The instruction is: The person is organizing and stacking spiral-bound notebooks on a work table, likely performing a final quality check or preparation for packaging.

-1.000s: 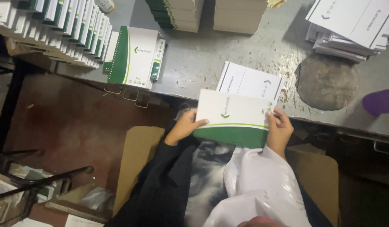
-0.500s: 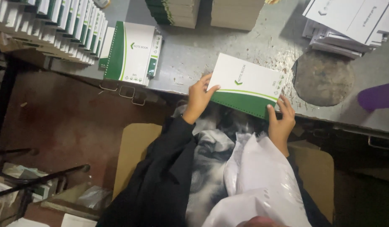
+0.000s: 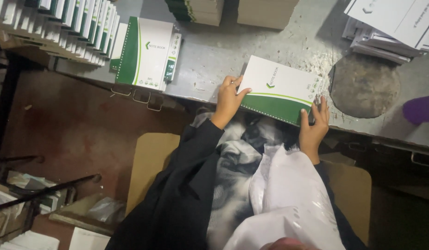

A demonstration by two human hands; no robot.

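A white and green spiral notebook (image 3: 279, 88) lies tilted at the near edge of the grey worktable (image 3: 214, 65). My left hand (image 3: 229, 98) grips its left corner, thumb on the cover. Its lower right corner is pinched by my right hand (image 3: 314, 126), fingers up along the edge. The spiral binding runs along the notebook's near side, partly over the table's edge. Both sleeves reach up from my lap, the left dark, the right white.
A second finished notebook (image 3: 147, 51) lies to the left, beside a row of upright notebooks (image 3: 61, 23). Stacks of pads (image 3: 233, 10) stand at the back, loose white covers (image 3: 390, 23) at the right, by a round dark patch (image 3: 365, 85) and a purple sleeve (image 3: 420, 109).
Both hands have lifted the notebook from my lap onto the table's edge and turned it. The loose white cover seen beneath it earlier is no longer visible.
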